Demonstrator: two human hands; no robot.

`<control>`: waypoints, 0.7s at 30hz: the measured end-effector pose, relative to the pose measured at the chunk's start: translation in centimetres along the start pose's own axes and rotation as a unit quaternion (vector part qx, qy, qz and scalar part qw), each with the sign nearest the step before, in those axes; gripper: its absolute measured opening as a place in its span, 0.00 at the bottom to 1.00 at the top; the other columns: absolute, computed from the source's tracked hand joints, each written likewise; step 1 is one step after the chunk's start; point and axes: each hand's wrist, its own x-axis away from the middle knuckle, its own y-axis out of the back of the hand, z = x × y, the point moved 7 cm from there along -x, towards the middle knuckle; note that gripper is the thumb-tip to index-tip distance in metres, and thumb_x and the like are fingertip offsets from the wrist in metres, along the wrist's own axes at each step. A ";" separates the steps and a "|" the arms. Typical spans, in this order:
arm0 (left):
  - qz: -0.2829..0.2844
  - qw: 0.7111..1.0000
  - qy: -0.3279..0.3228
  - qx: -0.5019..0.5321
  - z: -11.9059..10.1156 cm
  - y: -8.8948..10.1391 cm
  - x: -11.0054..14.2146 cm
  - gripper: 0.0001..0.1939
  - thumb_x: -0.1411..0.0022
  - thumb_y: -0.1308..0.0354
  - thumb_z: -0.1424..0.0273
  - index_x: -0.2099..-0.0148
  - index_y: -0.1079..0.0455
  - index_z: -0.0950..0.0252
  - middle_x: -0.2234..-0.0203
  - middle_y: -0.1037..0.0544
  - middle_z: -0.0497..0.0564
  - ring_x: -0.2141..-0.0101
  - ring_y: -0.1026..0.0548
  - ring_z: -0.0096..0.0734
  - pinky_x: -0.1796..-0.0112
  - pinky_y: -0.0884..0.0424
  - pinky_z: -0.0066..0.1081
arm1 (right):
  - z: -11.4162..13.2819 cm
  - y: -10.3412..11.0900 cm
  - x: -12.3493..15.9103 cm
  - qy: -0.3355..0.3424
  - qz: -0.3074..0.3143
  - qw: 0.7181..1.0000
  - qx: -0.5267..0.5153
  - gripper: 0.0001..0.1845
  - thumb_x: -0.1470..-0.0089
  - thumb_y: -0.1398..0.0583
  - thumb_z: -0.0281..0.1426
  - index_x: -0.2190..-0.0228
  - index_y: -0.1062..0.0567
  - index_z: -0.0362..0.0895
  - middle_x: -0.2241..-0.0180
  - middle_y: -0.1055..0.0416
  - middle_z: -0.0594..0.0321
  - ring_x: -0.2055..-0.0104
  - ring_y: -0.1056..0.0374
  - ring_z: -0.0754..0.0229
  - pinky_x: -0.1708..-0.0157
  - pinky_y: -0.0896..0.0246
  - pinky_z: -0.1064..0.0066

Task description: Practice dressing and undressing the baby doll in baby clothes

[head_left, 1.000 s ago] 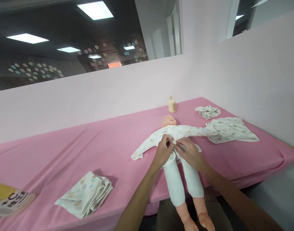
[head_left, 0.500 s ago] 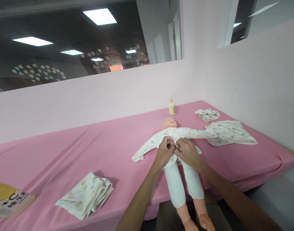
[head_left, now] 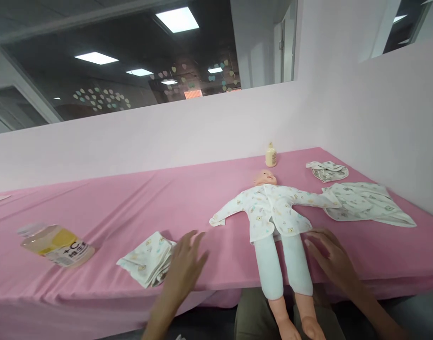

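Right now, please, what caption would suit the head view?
A dressed doll lies on pink cloth between an open left hand and open right hand.

Head view: worn camera above and behind the fingers (head_left: 198, 242), facing forward and down over the pink desk (head_left: 226, 255). Range moderate, field wide: forearms (head_left: 166, 302) enter nearest, below the fingers; wall (head_left: 166, 137) and window (head_left: 141, 42) lie well beyond them.

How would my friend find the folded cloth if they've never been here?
Start at the long pink table, left of the doll. There, between the bottle marked +C and the left hand, is the folded cloth. Unlike the small cloth and the spread-out cloth farther right, it lies by the near edge, stacked folds showing.
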 end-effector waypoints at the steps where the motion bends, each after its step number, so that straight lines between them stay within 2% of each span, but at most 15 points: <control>1: 0.004 0.998 0.023 -0.061 2.5 0.3 0.9 0.19 0.38 0.51 0.65 0.47 0.33 0.64 0.48 0.31 0.62 0.47 0.34 0.52 0.50 0.36 0.49 | -0.6 0.3 0.7 -0.016 -0.005 1.000 0.003 0.16 0.42 0.46 0.45 0.61 0.26 0.48 0.55 0.30 0.58 0.50 0.35 0.52 0.49 0.37 0.55; 3: 0.029 0.987 0.064 -0.146 6.6 0.5 2.4 0.17 0.39 0.52 0.66 0.51 0.30 0.64 0.53 0.28 0.62 0.53 0.31 0.52 0.55 0.34 0.48 | -1.2 0.5 1.7 -0.033 -0.015 0.999 0.006 0.16 0.42 0.46 0.45 0.62 0.26 0.49 0.55 0.30 0.58 0.50 0.35 0.52 0.50 0.37 0.55; 5: 0.044 0.983 0.081 -0.161 8.9 0.7 3.0 0.14 0.38 0.54 0.67 0.57 0.30 0.64 0.60 0.25 0.60 0.58 0.29 0.48 0.58 0.33 0.43 | -1.0 0.6 2.4 -0.032 -0.018 0.999 0.001 0.16 0.42 0.46 0.45 0.61 0.26 0.49 0.55 0.30 0.58 0.50 0.35 0.52 0.49 0.37 0.55; 7: 0.025 0.984 0.100 -0.144 9.7 1.4 2.9 0.14 0.37 0.57 0.66 0.64 0.31 0.64 0.65 0.25 0.58 0.61 0.28 0.45 0.60 0.33 0.40 | -0.1 0.8 2.5 -0.017 -0.027 0.999 -0.008 0.15 0.41 0.46 0.44 0.62 0.26 0.48 0.54 0.30 0.57 0.50 0.35 0.52 0.49 0.37 0.55; 9: -0.028 0.988 0.119 -0.094 8.9 2.9 2.2 0.15 0.36 0.58 0.64 0.68 0.33 0.63 0.69 0.26 0.58 0.62 0.28 0.45 0.61 0.33 0.39 | 1.8 1.2 2.4 0.006 -0.043 0.999 -0.018 0.14 0.41 0.46 0.42 0.62 0.26 0.48 0.55 0.31 0.56 0.50 0.35 0.52 0.50 0.37 0.55; 12: -0.139 0.981 0.130 0.045 5.4 6.3 1.1 0.17 0.36 0.55 0.58 0.66 0.31 0.63 0.64 0.26 0.57 0.59 0.29 0.42 0.61 0.32 0.36 | 6.4 1.7 1.9 0.061 -0.056 0.996 -0.040 0.11 0.40 0.46 0.37 0.62 0.27 0.47 0.56 0.31 0.56 0.51 0.35 0.53 0.50 0.37 0.56; 14: -0.178 0.964 0.126 0.151 2.0 8.6 0.5 0.18 0.37 0.51 0.56 0.62 0.28 0.64 0.59 0.27 0.57 0.57 0.29 0.40 0.59 0.31 0.34 | 10.8 1.3 1.6 0.120 -0.035 0.991 -0.053 0.09 0.40 0.45 0.34 0.60 0.28 0.48 0.57 0.30 0.56 0.52 0.34 0.53 0.50 0.37 0.57; 16: -0.167 0.940 0.119 0.272 -1.6 10.0 -0.1 0.20 0.38 0.49 0.54 0.57 0.27 0.63 0.55 0.28 0.55 0.56 0.29 0.38 0.60 0.31 0.31 | 15.4 0.4 1.4 0.186 -0.001 0.980 -0.065 0.12 0.41 0.44 0.33 0.55 0.29 0.49 0.56 0.29 0.56 0.52 0.34 0.53 0.51 0.36 0.57; 18: -0.144 0.906 0.122 0.380 -4.9 10.7 -0.5 0.22 0.38 0.49 0.52 0.52 0.28 0.63 0.56 0.26 0.54 0.58 0.28 0.37 0.63 0.30 0.28 | 19.0 -0.7 1.0 0.213 0.037 0.973 -0.076 0.24 0.45 0.41 0.34 0.46 0.35 0.50 0.51 0.32 0.55 0.48 0.36 0.51 0.49 0.37 0.55; 19: -0.118 0.888 0.117 0.429 -6.4 10.7 -0.8 0.23 0.38 0.48 0.52 0.51 0.29 0.63 0.57 0.25 0.53 0.60 0.27 0.35 0.65 0.30 0.28 | 20.4 -1.0 0.7 0.221 0.050 0.971 -0.082 0.29 0.46 0.40 0.34 0.43 0.38 0.50 0.48 0.34 0.55 0.46 0.38 0.50 0.48 0.38 0.55; 21: -0.046 0.843 0.105 0.525 -9.3 10.1 -1.1 0.24 0.38 0.47 0.53 0.48 0.30 0.63 0.60 0.24 0.52 0.65 0.27 0.33 0.68 0.31 0.27 | 22.2 -1.1 0.2 0.223 0.057 0.968 -0.100 0.29 0.48 0.40 0.31 0.44 0.37 0.49 0.46 0.36 0.55 0.43 0.40 0.50 0.45 0.41 0.55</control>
